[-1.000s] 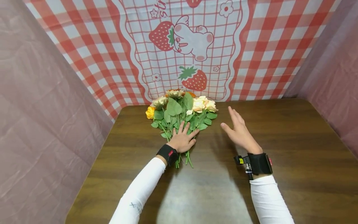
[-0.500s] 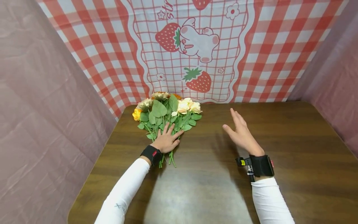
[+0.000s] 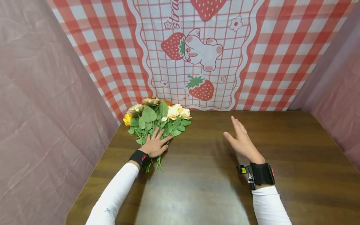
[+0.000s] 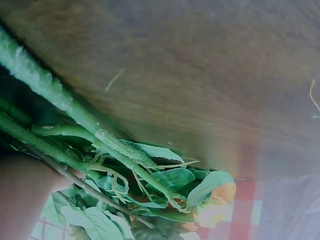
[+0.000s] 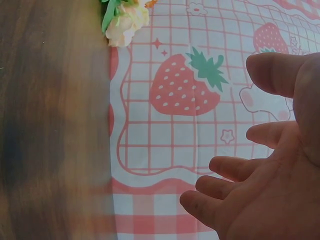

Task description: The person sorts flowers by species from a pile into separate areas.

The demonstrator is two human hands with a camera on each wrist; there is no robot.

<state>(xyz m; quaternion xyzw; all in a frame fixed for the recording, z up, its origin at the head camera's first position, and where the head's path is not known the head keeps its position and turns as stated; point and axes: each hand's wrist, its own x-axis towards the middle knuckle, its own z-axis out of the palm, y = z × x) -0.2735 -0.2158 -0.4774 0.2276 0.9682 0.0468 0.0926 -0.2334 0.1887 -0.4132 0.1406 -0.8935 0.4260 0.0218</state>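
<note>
A bouquet of flowers (image 3: 149,114) with cream, pale and yellow-orange blooms lies at the table's back left, its stems toward the person. Across the stems rests my left hand (image 3: 154,147), palm down with fingers spread and straight. Close up in the left wrist view, green stems (image 4: 75,107) and leaves pass beside part of that hand. To the right, apart from the bouquet, my right hand (image 3: 242,144) hovers above the table with straight fingers and holds nothing. The right wrist view shows its fingers (image 5: 227,168) extended, with a cream bloom (image 5: 125,25) at the top edge.
The brown wooden table (image 3: 197,175) reaches back to a red-and-white checked cloth (image 3: 275,56) with strawberry prints. Pinkish curtains (image 3: 50,109) hang at both sides. Small stem scraps (image 4: 114,80) lie on the tabletop in the left wrist view.
The bouquet has slid left across the table, with my left hand moving along on its stems. My right hand has stayed nearly in place. The head view has shifted slightly.
</note>
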